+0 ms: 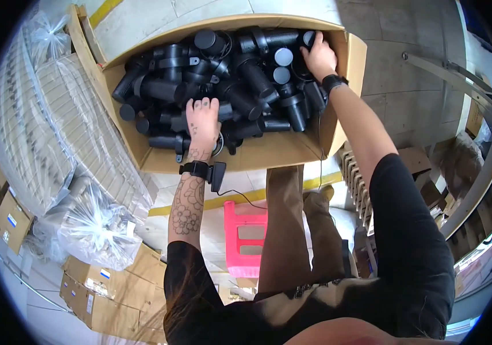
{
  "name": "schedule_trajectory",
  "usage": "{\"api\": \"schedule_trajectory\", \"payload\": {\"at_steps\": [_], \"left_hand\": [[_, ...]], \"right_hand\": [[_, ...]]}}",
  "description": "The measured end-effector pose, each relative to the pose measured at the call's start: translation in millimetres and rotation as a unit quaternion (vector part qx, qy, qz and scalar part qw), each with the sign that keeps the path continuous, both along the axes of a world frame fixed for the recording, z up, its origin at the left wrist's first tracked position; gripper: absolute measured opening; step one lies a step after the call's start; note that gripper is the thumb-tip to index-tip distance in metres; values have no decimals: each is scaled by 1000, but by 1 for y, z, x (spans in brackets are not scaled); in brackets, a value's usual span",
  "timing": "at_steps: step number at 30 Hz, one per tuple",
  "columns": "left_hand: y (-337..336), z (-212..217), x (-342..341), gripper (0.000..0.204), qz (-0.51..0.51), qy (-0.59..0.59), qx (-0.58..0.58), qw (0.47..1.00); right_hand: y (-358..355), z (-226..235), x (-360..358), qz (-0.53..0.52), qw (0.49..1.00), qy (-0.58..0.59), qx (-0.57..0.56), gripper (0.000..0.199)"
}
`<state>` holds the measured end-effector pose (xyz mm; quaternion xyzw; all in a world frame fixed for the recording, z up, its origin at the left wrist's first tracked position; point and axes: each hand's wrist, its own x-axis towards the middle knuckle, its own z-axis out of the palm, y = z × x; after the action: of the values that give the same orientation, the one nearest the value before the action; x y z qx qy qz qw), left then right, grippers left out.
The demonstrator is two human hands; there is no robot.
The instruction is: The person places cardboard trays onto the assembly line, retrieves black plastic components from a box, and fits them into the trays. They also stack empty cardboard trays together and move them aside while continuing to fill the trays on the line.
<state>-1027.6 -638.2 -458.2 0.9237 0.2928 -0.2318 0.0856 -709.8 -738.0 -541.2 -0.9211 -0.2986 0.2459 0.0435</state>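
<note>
A large open cardboard box (231,164) lies before me, heaped with black tube-shaped parts (240,95). Some of these have flat round end caps, others collars with small lugs. My left hand (203,119) is at the near side of the heap, its fingers curled over a black cylinder (223,111) that it partly hides. In the box's far right corner my right hand (319,57) is closed around the end of another black cylinder (309,39). Two tubes with pale grey round ends (283,56) lie just left of that hand.
A pink plastic stool (246,261) stands by my legs. Plastic-wrapped stacks (79,109) and a clear bag (102,224) are at left, with cardboard boxes (113,293) below. A ribbed metal piece (356,187) and a metal frame (453,69) are at right. Thin cables hang from both wrist devices.
</note>
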Motion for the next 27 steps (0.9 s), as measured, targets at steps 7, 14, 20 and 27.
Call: {"api": "schedule_trajectory", "payload": {"at_steps": [7, 14, 20, 27], "left_hand": [[-22, 72, -84, 60, 248, -213, -24, 945], [-109, 202, -68, 50, 429, -425, -108, 789], [-184, 315, 57, 56, 343, -476, -417, 695], [-321, 469, 188, 87, -155, -378, -534, 740]], "right_hand": [[-44, 78, -32, 103, 979, -50, 168, 65], [-167, 267, -52, -272, 854, 186, 402, 46], [-311, 446, -56, -530, 516, 490, 462, 33], [-540, 569, -44, -450, 553, 527, 463, 42]]}}
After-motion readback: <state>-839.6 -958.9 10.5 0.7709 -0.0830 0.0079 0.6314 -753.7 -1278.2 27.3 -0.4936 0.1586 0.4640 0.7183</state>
